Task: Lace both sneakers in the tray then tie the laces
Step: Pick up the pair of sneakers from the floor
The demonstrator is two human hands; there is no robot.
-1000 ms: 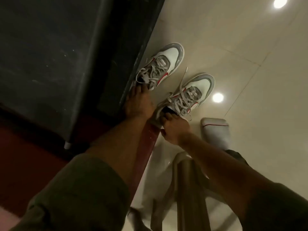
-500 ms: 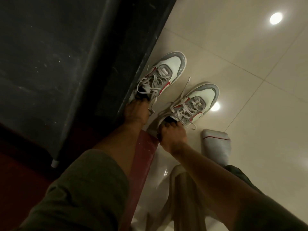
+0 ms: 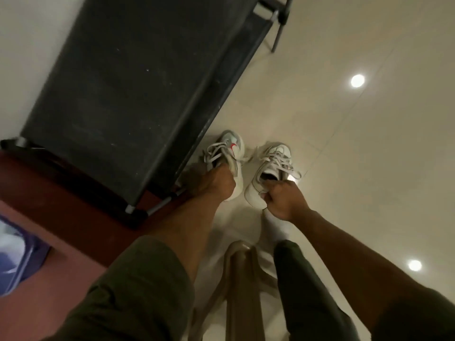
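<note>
Nearest the camera, two olive-green sleeves [image 3: 128, 286] frame the view, and bare forearms reach forward and down from them. Between the arms stands a pale plastic chair [image 3: 242, 274], with a dark trouser leg [image 3: 302, 281] just to its right. At the far left edge lies a blue and white thing [image 3: 14, 252], too blurred to make out, on a dark red surface [image 3: 56, 210].

Further out, each hand has one shoe. The left hand [image 3: 209, 184] is curled round the heel end of the left sneaker [image 3: 230, 153] — its fingers are hidden inside or behind the shoe's opening, so only the back of the hand shows. That sneaker is white and grey with a red mark on its side and is tipped onto its side; its pale laces sit loose across the top. The right hand [image 3: 280, 198] is closed in a fist on the heel collar of the right sneaker [image 3: 270, 168], which points away from the person, its opening showing dark and its laces [image 3: 285, 166] slack, one loop hanging near the knuckles. The two sneakers are side by side, near each other but apart, over the cream tiled floor [image 3: 369, 156] — whether their soles touch it cannot be told.

To the left of the left sneaker, a black rack [image 3: 138, 89] with a metal frame runs away toward the top of the view. Bright round reflections of lights [image 3: 357, 80] shine on the tiles.
</note>
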